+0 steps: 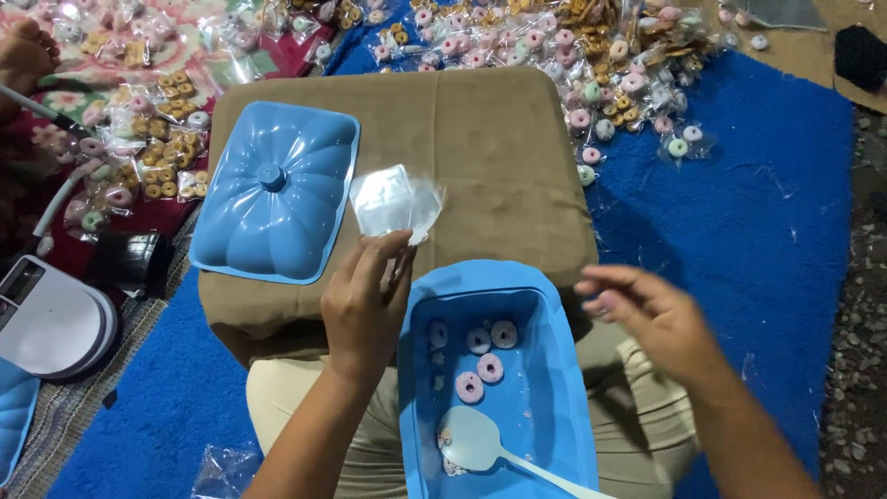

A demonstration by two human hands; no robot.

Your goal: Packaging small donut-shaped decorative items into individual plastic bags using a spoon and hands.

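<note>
The left hand (365, 305) has its grip pinched shut on a small clear plastic bag (395, 203), held up just above the blue container (559, 370). The right hand (647, 314) hovers loosely open and empty beside the container's right rim. Inside the container lie pink ring-shaped sweets (480, 356) and a white plastic spoon (476, 442). The container's blue lid (275, 192) rests to its upper left on a brown cushion (499, 139).

The right hand (651, 319) is motion-blurred at its fingertips, so whether its grip holds anything cannot be told. The blue tub (554, 388) beside it runs off the bottom edge, as does the white spoon (480, 442) inside it.
</note>
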